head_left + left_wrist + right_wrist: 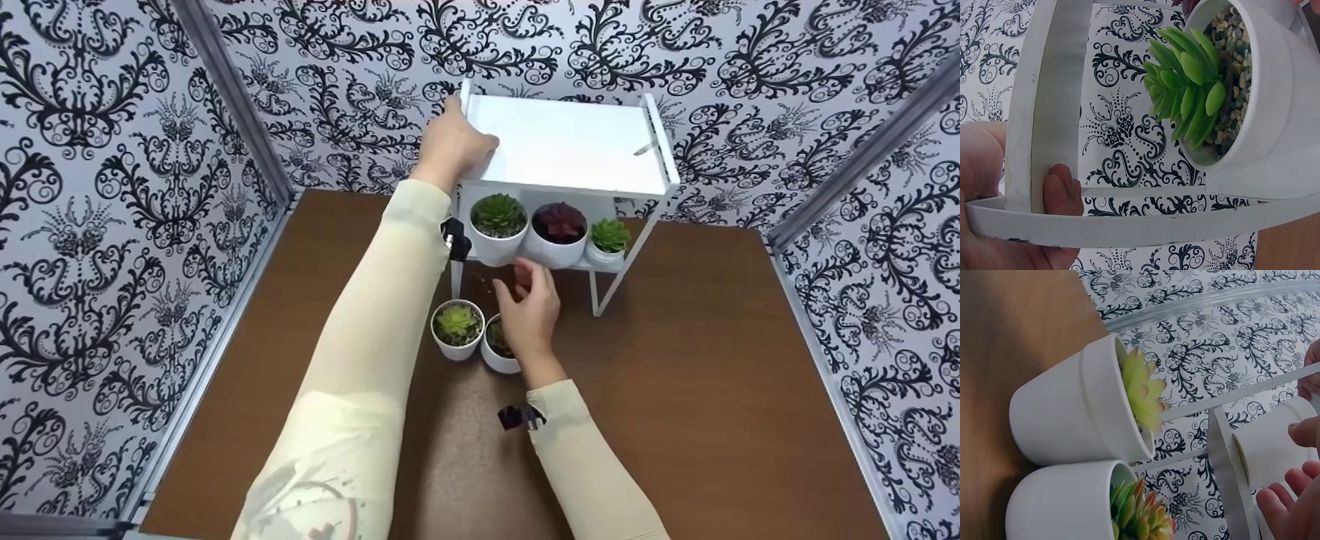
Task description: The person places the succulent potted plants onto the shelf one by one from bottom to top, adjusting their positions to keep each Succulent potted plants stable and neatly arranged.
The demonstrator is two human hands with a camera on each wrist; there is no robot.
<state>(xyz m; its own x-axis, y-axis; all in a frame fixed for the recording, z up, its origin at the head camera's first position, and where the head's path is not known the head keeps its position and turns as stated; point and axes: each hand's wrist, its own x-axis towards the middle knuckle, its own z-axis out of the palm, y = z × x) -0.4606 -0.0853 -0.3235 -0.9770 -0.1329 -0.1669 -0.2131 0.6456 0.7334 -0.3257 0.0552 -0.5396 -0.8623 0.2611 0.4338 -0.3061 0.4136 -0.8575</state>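
Tabletop (720,360) between patterned walls (97,247) bears 2 pots (457,351).

three potted plants (555,251) stand inside the rack (562,142); before it on the table (705,337), two pots (456,350) sit apparently touching.

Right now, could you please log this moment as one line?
left hand: grips white rack, top left side | right hand: near three potted succulents on rack, contact unclear | brown table: two potted succulents

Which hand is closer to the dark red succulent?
Right: the right hand is below and in front of the dark red succulent; the left hand is higher, gripping the upper left of the rack.
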